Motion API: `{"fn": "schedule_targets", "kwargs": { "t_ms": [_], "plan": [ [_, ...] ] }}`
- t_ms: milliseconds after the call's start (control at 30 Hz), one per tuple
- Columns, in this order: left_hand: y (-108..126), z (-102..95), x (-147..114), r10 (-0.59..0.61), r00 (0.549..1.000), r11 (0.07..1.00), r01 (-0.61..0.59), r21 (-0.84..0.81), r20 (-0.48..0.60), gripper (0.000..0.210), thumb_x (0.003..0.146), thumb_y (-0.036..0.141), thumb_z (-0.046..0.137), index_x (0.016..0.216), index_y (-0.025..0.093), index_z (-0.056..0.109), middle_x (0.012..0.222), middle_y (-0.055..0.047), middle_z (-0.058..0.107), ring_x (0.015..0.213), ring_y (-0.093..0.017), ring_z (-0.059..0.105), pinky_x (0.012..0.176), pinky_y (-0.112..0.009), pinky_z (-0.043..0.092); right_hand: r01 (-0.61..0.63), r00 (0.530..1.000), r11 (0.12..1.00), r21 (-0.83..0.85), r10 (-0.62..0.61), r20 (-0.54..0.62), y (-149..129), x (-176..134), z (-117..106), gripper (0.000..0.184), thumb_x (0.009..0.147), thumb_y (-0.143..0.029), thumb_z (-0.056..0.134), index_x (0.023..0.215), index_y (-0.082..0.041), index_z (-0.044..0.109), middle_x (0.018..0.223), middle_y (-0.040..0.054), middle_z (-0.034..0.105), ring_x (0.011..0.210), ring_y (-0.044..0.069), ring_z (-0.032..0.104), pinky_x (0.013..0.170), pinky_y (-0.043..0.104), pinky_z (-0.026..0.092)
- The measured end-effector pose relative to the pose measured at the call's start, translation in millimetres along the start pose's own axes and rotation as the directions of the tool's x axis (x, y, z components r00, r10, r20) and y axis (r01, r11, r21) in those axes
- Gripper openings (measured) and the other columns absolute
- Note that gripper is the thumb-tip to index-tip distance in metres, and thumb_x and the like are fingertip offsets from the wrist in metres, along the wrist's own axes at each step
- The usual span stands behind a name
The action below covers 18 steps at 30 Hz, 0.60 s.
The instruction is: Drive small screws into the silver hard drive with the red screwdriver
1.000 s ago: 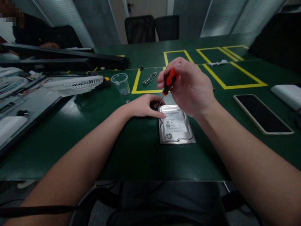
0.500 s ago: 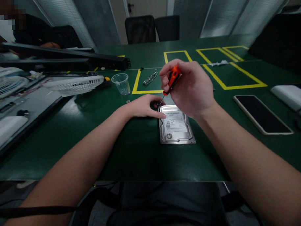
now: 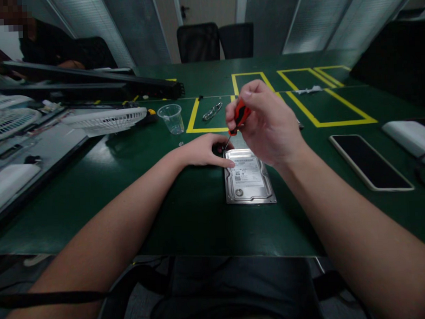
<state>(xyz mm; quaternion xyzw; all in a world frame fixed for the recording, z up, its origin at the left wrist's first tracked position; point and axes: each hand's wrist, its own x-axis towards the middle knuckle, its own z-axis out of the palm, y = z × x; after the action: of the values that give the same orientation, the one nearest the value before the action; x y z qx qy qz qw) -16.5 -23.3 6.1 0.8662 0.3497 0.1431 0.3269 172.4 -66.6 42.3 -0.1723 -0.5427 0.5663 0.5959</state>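
Observation:
A silver hard drive [image 3: 250, 181] with a white label lies flat on the green table in front of me. My left hand [image 3: 208, 150] grips it at the far left corner, thumb on the top and fingers around the far side. My right hand [image 3: 267, 122] is closed around the red and black handle of a screwdriver [image 3: 242, 115]. The screwdriver is tilted, and its thin shaft points down to the drive's far left corner. Whether the tip sits in a screw is too small to make out.
A clear plastic cup [image 3: 171, 120] and a clear packet [image 3: 212, 111] stand beyond my left hand. To the right lie a phone [image 3: 371, 161] and a white device [image 3: 412, 138]. White fans [image 3: 106, 119] and black bars [image 3: 91, 84] crowd the left, where another person [image 3: 51, 44] sits.
My right hand has turned around the screwdriver, its fingers and wrist rolling over the handle. The left hand and the hard drive have stayed in place.

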Motion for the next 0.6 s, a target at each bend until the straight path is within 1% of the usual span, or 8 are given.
{"fn": "schedule_targets", "kwargs": {
  "t_ms": [100,167,233,333,400,467,533,600],
  "plan": [
    [0.3,-0.4,0.4,0.003,1.000,1.000,-0.003,0.005,0.005,0.063,0.076,0.063,0.086,0.119,0.018,0.077,0.113,-0.010,0.075,0.101,-0.028,0.067,0.088,-0.037,0.051,0.014,1.000,1.000,-0.021,-0.014,0.006,-0.3,1.2,0.5,0.031,0.098,-0.053,0.076,0.085,-0.027,0.066,0.077,0.0003,0.060,0.073,0.019,0.058,0.070,0.031,0.051],
    [-0.1,-0.8,0.7,0.003,1.000,1.000,-0.003,0.008,0.009,0.063,0.076,0.063,0.086,0.119,0.018,0.077,0.112,-0.009,0.075,0.100,-0.028,0.067,0.087,-0.037,0.051,0.002,1.000,0.999,-0.044,-0.002,0.002,-0.6,1.8,0.8,0.040,0.099,-0.062,0.071,0.084,-0.026,0.070,0.079,0.0020,0.059,0.075,0.020,0.057,0.070,0.032,0.051],
    [-0.6,-1.1,0.8,0.004,1.000,1.000,-0.005,0.008,0.012,0.064,0.076,0.064,0.086,0.119,0.018,0.077,0.112,-0.009,0.075,0.100,-0.028,0.066,0.087,-0.037,0.050,-0.004,1.000,0.999,-0.037,0.004,-0.015,-0.6,2.0,0.9,0.050,0.101,-0.070,0.062,0.081,-0.025,0.071,0.082,0.0039,0.059,0.076,0.021,0.056,0.071,0.033,0.052],
    [-0.8,-1.1,0.6,0.010,1.000,1.000,-0.010,0.003,0.012,0.064,0.076,0.064,0.086,0.120,0.018,0.077,0.113,-0.009,0.075,0.101,-0.028,0.066,0.087,-0.037,0.050,0.007,0.999,1.000,0.003,-0.007,-0.032,0.1,2.0,0.6,0.057,0.103,-0.073,0.051,0.080,-0.025,0.073,0.086,0.0057,0.060,0.077,0.022,0.055,0.073,0.035,0.052],
    [-0.3,-0.9,0.5,0.011,1.000,1.000,-0.011,0.001,0.011,0.064,0.076,0.063,0.086,0.120,0.018,0.076,0.113,-0.010,0.075,0.101,-0.027,0.066,0.087,-0.037,0.049,0.007,1.000,1.000,0.008,-0.007,-0.026,0.3,1.9,-0.2,0.057,0.103,-0.073,0.053,0.079,-0.025,0.073,0.087,0.0060,0.061,0.077,0.022,0.055,0.073,0.035,0.053],
    [0.2,-0.8,0.5,0.009,1.000,1.000,-0.009,0.002,0.011,0.062,0.076,0.062,0.086,0.119,0.018,0.077,0.113,-0.010,0.075,0.101,-0.027,0.066,0.087,-0.037,0.049,0.002,1.000,1.000,0.000,-0.002,-0.025,0.0,1.6,-1.0,0.054,0.101,-0.071,0.058,0.077,-0.026,0.073,0.088,0.0061,0.062,0.078,0.022,0.057,0.075,0.036,0.054],
    [0.4,-0.9,0.6,0.010,1.000,1.000,-0.010,0.001,0.013,0.061,0.076,0.061,0.085,0.119,0.018,0.077,0.113,-0.010,0.075,0.100,-0.027,0.066,0.087,-0.037,0.049,-0.001,0.999,1.000,-0.014,0.001,-0.037,-0.9,1.1,-1.5,0.048,0.098,-0.069,0.064,0.076,-0.026,0.072,0.089,0.0058,0.065,0.080,0.023,0.059,0.078,0.037,0.056],
    [0.1,-1.0,0.7,0.011,1.000,1.000,-0.011,-0.001,0.014,0.061,0.076,0.061,0.086,0.119,0.018,0.077,0.113,-0.010,0.076,0.099,-0.027,0.066,0.087,-0.038,0.049,-0.011,0.999,0.999,-0.041,0.009,-0.050,-1.7,0.4,-1.6,0.040,0.096,-0.062,0.071,0.077,-0.028,0.071,0.090,0.0049,0.067,0.083,0.023,0.062,0.082,0.037,0.058]
  ]
}}
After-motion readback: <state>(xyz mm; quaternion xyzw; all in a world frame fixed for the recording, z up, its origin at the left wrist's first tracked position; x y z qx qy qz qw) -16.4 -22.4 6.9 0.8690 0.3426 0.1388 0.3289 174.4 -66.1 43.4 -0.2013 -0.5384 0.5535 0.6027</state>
